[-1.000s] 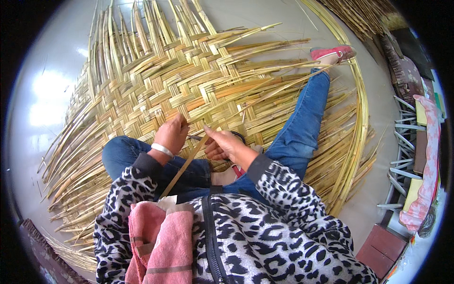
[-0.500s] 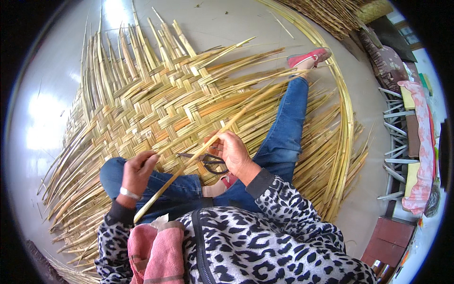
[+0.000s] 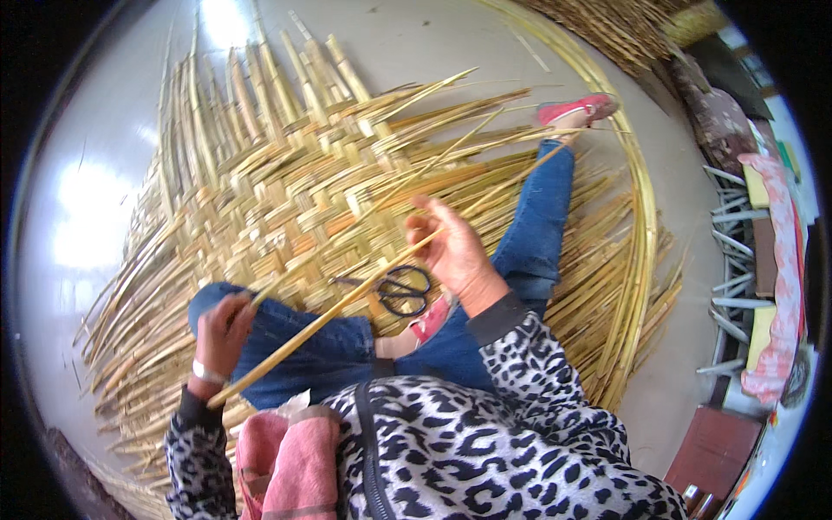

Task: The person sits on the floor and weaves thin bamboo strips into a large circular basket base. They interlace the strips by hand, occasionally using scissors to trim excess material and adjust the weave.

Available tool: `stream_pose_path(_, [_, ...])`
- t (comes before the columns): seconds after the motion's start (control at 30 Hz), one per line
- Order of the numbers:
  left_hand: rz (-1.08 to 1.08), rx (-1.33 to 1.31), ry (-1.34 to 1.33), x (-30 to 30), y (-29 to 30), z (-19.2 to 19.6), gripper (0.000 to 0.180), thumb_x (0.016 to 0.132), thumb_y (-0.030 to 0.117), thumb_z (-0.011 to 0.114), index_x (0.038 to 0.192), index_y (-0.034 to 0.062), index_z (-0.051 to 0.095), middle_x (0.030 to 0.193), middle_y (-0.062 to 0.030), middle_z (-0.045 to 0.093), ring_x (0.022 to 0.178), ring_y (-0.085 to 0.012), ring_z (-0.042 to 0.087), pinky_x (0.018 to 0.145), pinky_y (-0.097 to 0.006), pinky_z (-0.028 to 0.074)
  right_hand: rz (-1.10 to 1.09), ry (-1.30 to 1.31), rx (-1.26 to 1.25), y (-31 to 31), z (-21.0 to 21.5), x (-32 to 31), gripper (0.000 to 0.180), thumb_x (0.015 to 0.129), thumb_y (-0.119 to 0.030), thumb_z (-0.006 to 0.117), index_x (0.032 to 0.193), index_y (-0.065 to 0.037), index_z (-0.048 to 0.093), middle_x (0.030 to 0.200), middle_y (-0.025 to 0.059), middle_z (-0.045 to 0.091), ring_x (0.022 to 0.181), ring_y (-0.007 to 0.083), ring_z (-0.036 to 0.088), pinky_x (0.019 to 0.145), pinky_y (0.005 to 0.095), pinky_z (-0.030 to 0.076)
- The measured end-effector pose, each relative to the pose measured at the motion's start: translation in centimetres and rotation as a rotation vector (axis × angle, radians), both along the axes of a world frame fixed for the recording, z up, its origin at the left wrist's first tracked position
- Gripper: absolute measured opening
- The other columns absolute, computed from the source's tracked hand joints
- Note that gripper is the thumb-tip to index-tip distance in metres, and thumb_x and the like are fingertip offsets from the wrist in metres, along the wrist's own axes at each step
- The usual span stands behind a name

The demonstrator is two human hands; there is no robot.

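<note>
A woven mat of split reed strips (image 3: 286,208) spreads on the floor under my legs, its loose strip ends fanning outward. My right hand (image 3: 455,256) is loosely closed round a long pale reed strip (image 3: 334,314), which slants from beside my left wrist up toward my outstretched foot. Over my left knee, my left hand (image 3: 224,334) is closed, somewhat blurred, on the near end of a thinner reed strip (image 3: 390,198) running up and right across the mat. Dark-handled scissors (image 3: 405,292) lie between my hands, partly behind the long strip.
Long bundled strips (image 3: 640,217) curve along the right side of the mat. Dried stalks (image 3: 607,30) are piled at the far right. Metal-legged seats (image 3: 737,269) and a dark red box (image 3: 715,451) stand by the right wall. A pink cloth (image 3: 299,459) hangs at my front.
My left hand has drawn back down and left, and the thinner strip now stands out above the mat. My right hand has shifted right with the long strip, leaving more of the scissors visible.
</note>
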State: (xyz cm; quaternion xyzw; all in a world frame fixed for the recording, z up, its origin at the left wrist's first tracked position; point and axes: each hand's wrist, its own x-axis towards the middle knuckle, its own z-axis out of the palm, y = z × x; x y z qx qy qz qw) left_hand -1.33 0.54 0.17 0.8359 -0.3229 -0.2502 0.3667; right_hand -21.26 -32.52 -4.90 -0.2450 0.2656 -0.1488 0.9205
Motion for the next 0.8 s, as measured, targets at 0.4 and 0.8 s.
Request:
stream_pose_path(0.4, [-0.313,0.318,-0.521,-0.4,-3.2,1.2,0.031,0.087,0.027,0.066,0.107,0.0034,0.066,0.099,-0.0133,0.069,0.095,-0.0338,0.063,0.085,-0.043,0.048,-0.288,0.218,-0.318,-1.2,0.9,-1.3,0.038,0.091,-0.046,0.065,0.081,-0.009,0.059,0.062,0.0009,0.054,0.048,0.0092,0.046,0.042,0.0222,0.039])
stream_pose_path(0.8, [-0.342,-0.064,1.078,-3.4,-3.8,5.1,0.055,0.097,0.035,0.06,0.13,-0.0086,0.053,0.115,-0.0136,0.066,0.109,-0.0206,0.061,0.098,-0.033,0.046,-0.371,0.403,-0.373,-1.0,-0.6,-1.8,0.037,0.09,-0.043,0.069,0.073,-0.015,0.052,0.06,-0.0008,0.054,0.04,0.0065,0.046,0.035,0.0207,0.033])
